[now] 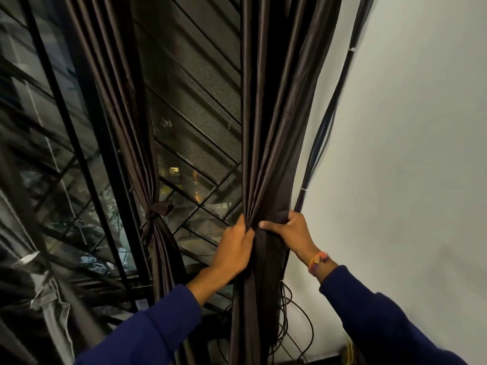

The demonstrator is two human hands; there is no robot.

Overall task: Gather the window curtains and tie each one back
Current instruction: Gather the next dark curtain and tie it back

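Two dark brown curtains hang before a barred window. The left curtain (pixel 123 122) is cinched at its waist by a knotted tie (pixel 158 209). The right curtain (pixel 274 127) hangs beside the white wall and is bunched into folds at waist height. My left hand (pixel 234 248) grips the gathered folds from the left. My right hand (pixel 292 233) wraps round the same bunch from the right, thumb across the front. A strip of the same dark cloth (pixel 266 259) lies over the front of the bunch below my hands; how it is fastened is hidden.
A black window grille (pixel 200 143) with mesh fills the gap between the curtains. A bundle of dark cables (pixel 324 127) runs down the white wall (pixel 408 154) just right of the curtain and coils in loops (pixel 297 327) near the floor. A grey curtain (pixel 50 301) hangs at far left.
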